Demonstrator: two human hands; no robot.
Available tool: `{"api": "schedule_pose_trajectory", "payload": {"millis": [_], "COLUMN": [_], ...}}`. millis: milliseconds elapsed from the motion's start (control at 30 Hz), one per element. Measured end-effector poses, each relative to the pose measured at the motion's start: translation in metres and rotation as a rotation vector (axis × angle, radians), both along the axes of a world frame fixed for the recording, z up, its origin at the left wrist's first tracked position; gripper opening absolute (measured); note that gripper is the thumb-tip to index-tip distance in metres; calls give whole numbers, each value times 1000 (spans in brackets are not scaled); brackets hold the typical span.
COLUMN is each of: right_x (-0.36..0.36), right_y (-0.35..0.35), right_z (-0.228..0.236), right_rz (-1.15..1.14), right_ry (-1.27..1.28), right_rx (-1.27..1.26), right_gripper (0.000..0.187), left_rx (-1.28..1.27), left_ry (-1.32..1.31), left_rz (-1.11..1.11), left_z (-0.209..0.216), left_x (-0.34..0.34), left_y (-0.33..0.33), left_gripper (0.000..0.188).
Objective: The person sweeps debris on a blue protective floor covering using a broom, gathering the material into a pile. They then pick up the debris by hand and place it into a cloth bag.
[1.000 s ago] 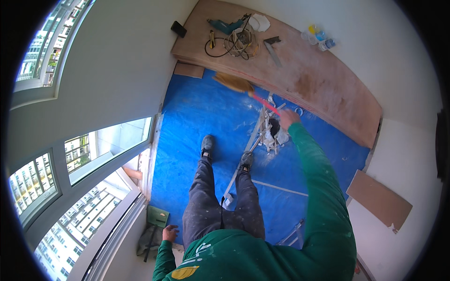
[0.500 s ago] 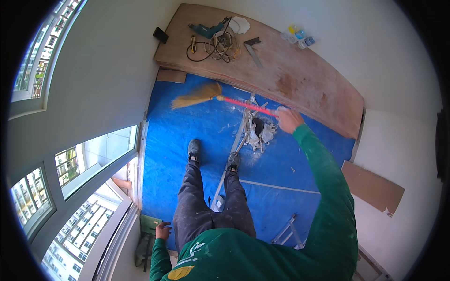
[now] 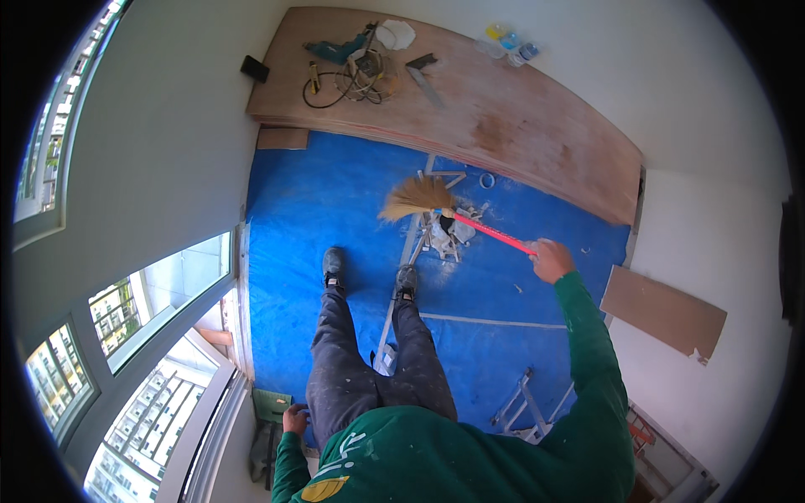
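Observation:
My right hand (image 3: 553, 260) is closed around the end of a pink-red broom handle (image 3: 495, 234), out to the right over the floor. The broom's fan of straw bristles (image 3: 418, 199) points left, above the far side of a debris heap (image 3: 449, 235) of pale scraps and strips. Some of that heap is hidden behind the broom. Down beside my left thigh, my left hand (image 3: 295, 417) hangs with loose fingers and holds nothing. My shoes (image 3: 334, 264) stand on a blue floor sheet (image 3: 289, 293), left of the debris.
A stack of wooden boards (image 3: 553, 142) spans the far side, carrying a drill (image 3: 335, 50), coiled cable, a square and bottles (image 3: 510, 42). A roll of tape (image 3: 487, 180) lies near its edge. A brown panel (image 3: 662, 312) is at right, a stepladder (image 3: 527, 411) lower right, windows left.
My right hand has moved right and nearer to me with the broom. The bristles have swung from the far left to the debris heap, uncovering the tape roll.

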State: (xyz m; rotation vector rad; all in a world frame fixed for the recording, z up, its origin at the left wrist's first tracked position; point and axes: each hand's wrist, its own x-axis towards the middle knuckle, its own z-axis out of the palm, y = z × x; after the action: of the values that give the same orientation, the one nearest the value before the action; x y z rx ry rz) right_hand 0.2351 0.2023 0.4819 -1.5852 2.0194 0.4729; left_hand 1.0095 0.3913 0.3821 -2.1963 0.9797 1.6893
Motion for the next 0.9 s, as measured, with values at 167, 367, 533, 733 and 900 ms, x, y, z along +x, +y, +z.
{"api": "schedule_pose_trajectory", "payload": {"millis": [167, 367, 533, 733, 900], "right_x": [-20, -98, -133, -121, -152], "right_y": [-17, -14, 76, 193, 246], "right_z": [47, -84, -139, 5, 106], "right_rz": [-18, -100, -122, -330, -464], "right_ry": [39, 91, 122, -35, 10], "right_rx": [-106, -44, 201, -113, -274], "right_gripper": [37, 37, 38, 34, 36], "left_rx": [13, -78, -2, -12, -126], "left_ry": [19, 25, -16, -45, -62], "left_rz": [-50, 57, 34, -200, -519], "left_z": [-13, -4, 3, -24, -36], "left_x": [-20, -32, -47, -89, -121], "left_y": [-19, -26, -5, 18, -1], "left_gripper": [29, 30, 30, 25, 25]}}
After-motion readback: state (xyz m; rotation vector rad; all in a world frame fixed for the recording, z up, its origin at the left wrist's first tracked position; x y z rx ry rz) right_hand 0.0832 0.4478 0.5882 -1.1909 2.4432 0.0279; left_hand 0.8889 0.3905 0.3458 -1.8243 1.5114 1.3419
